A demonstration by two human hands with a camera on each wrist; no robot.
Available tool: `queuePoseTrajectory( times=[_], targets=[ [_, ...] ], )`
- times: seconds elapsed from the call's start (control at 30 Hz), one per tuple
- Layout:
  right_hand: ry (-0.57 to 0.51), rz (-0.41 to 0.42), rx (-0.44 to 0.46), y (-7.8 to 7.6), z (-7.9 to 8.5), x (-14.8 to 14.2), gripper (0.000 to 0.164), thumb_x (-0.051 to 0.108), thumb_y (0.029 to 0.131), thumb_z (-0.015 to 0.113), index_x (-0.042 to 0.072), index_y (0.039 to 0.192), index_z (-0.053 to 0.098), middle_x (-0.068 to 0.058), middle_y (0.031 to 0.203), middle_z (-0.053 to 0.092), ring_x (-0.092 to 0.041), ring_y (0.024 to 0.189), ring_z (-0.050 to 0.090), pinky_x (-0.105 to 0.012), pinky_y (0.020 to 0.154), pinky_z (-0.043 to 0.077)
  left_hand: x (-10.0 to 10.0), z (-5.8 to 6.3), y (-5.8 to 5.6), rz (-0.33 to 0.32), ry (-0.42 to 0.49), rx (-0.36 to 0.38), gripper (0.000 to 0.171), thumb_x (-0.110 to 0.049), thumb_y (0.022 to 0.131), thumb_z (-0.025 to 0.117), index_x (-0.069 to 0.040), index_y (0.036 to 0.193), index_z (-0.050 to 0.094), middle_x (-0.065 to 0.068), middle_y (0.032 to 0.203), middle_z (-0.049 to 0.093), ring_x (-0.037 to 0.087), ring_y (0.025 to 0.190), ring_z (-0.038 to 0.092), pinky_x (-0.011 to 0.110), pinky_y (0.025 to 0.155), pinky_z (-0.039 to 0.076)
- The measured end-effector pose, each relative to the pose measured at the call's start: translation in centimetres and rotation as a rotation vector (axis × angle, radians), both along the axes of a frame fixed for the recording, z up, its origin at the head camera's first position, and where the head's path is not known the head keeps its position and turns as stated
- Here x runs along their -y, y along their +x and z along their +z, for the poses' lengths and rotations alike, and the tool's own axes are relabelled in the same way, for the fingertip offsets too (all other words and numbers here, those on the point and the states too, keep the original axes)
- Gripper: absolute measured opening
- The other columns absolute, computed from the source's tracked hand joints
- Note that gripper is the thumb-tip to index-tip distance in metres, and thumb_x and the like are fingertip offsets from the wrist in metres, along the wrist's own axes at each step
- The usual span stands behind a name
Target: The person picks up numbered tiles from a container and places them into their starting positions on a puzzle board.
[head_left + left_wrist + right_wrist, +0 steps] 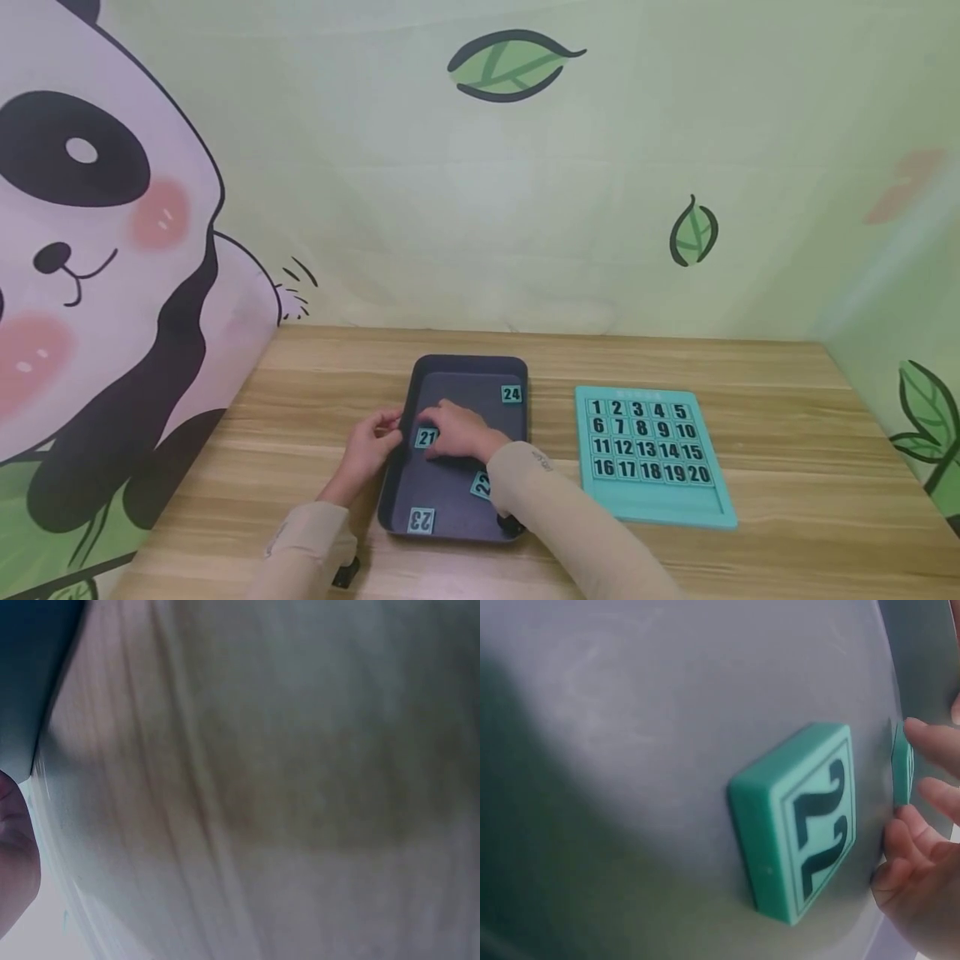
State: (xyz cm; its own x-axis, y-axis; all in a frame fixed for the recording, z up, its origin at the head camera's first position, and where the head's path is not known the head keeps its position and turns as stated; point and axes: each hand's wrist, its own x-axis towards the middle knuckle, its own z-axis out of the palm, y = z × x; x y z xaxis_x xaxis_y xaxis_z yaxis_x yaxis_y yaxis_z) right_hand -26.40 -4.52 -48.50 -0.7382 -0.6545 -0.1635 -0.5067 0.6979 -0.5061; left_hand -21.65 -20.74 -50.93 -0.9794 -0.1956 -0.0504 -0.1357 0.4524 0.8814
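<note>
A dark grey rectangular tray lies on the table with several loose teal number tiles in it. At its left rim, my left hand grips the edge with thumb and curled fingers. My right hand reaches into the tray, its fingers and thumb at opposite edges of the tile marked 21. Below that wrist, the 22 tile lies at a slant on the tray floor. The 24 tile is near the far right corner, and the 23 tile sits upside down near the front left.
Right of the tray, a teal number board holds tiles 1 to 20 in rows, with a bare strip along its front. Both rest on a wood-grain table. A printed cloth backdrop with a panda and leaves stands behind.
</note>
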Motion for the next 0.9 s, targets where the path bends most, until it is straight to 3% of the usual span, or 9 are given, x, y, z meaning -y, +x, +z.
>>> queuePoseTrajectory(
  times=[0.33,0.57,0.9],
  targets=[
    [0.043,-0.01,-0.054,0.0,0.3,-0.2,0.037,0.022,0.075,0.065,0.015,0.111,0.061,-0.004,0.106,0.055,-0.014,0.089,0.054,-0.028,0.08,0.045,-0.5,0.2,0.0,-0.008,0.013,0.003,0.034,-0.002,0.08,0.054,0.002,0.114,0.055,0.017,0.101,0.056,0.025,0.092,0.055,0.033,0.077,0.05],
    [0.029,0.011,-0.082,-0.1,2.0,-0.7,0.033,0.022,0.075,0.066,0.014,0.108,0.063,-0.002,0.099,0.056,-0.012,0.081,0.051,-0.024,0.072,0.044,-0.4,0.2,-0.1,-0.014,0.018,0.028,0.035,-0.002,0.081,0.053,0.001,0.116,0.053,0.017,0.103,0.055,0.026,0.094,0.054,0.033,0.078,0.049],
    [0.032,0.036,-0.105,0.0,4.2,-3.2,0.034,0.023,0.075,0.067,0.015,0.108,0.063,0.0,0.098,0.057,-0.011,0.086,0.052,-0.025,0.076,0.045,-0.1,-0.2,-0.1,-0.008,0.003,-0.011,0.036,0.0,0.078,0.054,0.003,0.114,0.054,0.018,0.099,0.056,0.025,0.09,0.055,0.03,0.074,0.049]
  ],
)
